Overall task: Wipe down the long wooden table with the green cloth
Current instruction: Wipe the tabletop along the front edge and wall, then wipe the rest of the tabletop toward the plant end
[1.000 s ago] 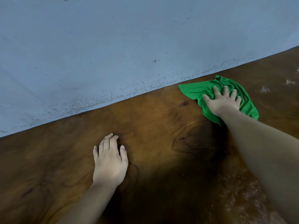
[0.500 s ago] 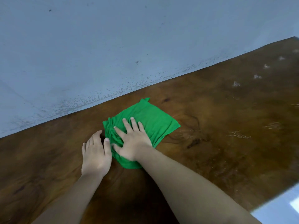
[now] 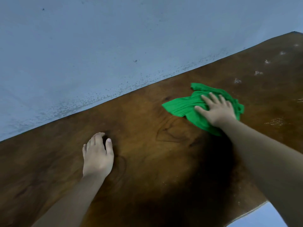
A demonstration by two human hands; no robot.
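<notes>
Green against brown wood: pressing the green cloth (image 3: 180,107) onto the worktop (image 3: 147,161) with the right hand (image 3: 218,110), out on the right side and near the back edge along the blue-grey wall (image 3: 114,46). Spreading the fingers (image 3: 205,99) straight and flat across the fabric, neither curling round it nor pinching it, probably to put the palm's weight on a wide patch and drag the folds along underneath. Letting one loose corner trail out to the left of the hand and bunching the rest up beyond the fingertips.

Resting the left hand (image 3: 97,154) palm-down on bare wood, well apart from the cloth, with fingers close together, relaxed and holding nothing. Likely bracing the body there during the long reach to the right.

Probably aiming next for the pale specks (image 3: 237,81) scattered farther right, apart from the cloth and not yet wiped. Judging the job as partway along, with that right-hand stretch wanting attention. Needing steady downward pressure for the next pass, and perhaps flattening the bunched folds first to cover more wood at once.
</notes>
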